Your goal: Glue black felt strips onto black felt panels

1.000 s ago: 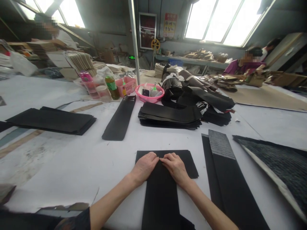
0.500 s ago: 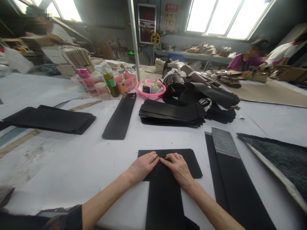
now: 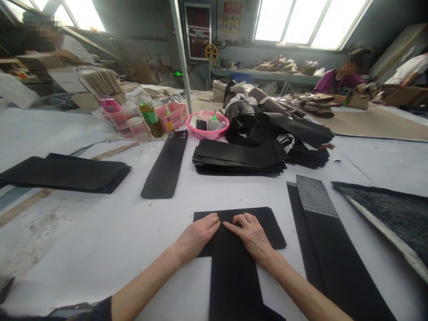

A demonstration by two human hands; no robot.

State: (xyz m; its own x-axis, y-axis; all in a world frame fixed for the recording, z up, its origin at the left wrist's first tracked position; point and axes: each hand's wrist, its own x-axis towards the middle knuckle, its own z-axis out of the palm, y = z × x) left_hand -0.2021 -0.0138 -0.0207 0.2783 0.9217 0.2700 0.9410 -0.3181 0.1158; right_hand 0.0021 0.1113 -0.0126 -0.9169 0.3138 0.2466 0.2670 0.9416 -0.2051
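A long black strip [image 3: 236,276] of sheet material runs up from the bottom edge and lies over a crosswise black piece [image 3: 267,223], forming a T. At the strip's upper left corner, my left hand [image 3: 202,229] has its fingers together, closed on the edge. My right hand [image 3: 250,232] holds the upper right part, thumb stretched along the top and fingers bent. The fingertips of both hands are close together, a small gap between them. What lies under the fingers is partly hidden.
Beyond my hands lie a stack of black pieces [image 3: 239,156], a single black piece [image 3: 165,169] and another stack [image 3: 63,174]. Long black strips [image 3: 337,249] lie at right. A pink basin [image 3: 207,133] and green bottle [image 3: 152,120] stand further back. Co-workers sit beyond.
My hands stay at the strip's top edge, their fingertips slightly further apart. The view has shifted a little; the pieces on the table lie as before.
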